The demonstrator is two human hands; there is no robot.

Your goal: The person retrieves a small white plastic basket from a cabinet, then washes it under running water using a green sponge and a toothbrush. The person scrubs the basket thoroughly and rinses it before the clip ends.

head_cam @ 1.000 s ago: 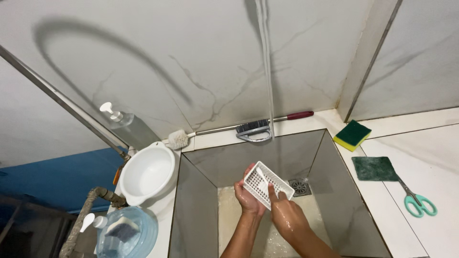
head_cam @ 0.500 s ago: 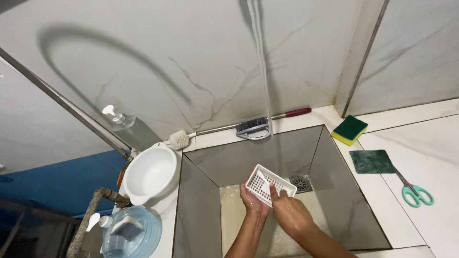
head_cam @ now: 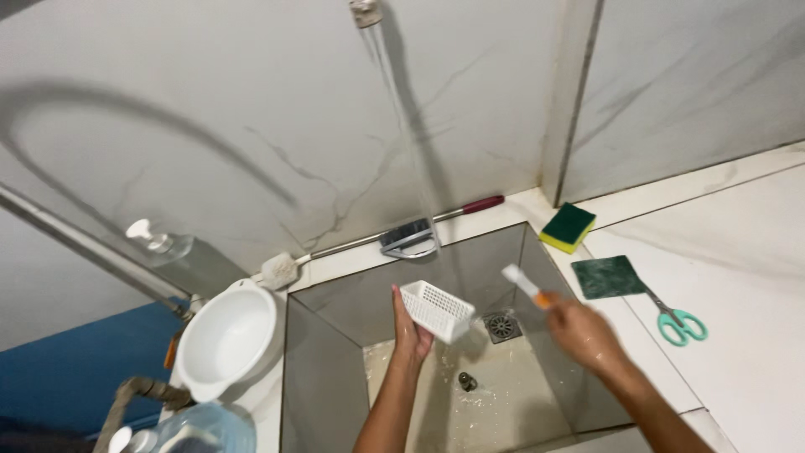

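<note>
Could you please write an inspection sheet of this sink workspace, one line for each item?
Surface: deep steel sink set in a white counter; water runs down from above; a drain grate on the bottom.
Job's things: small white slotted basket; white brush with orange on the handle.
Clutter: yellow-green sponge, dark green scouring pad, green scissors, long brush with red handle, white bowl, pump bottle, clear jug.
Grippers: left hand holds the basket; right hand holds the brush, apart from the basket.
Cables: nothing seen; a corrugated hose at lower left.
Surroundings: white marbled wall tiles.
</note>
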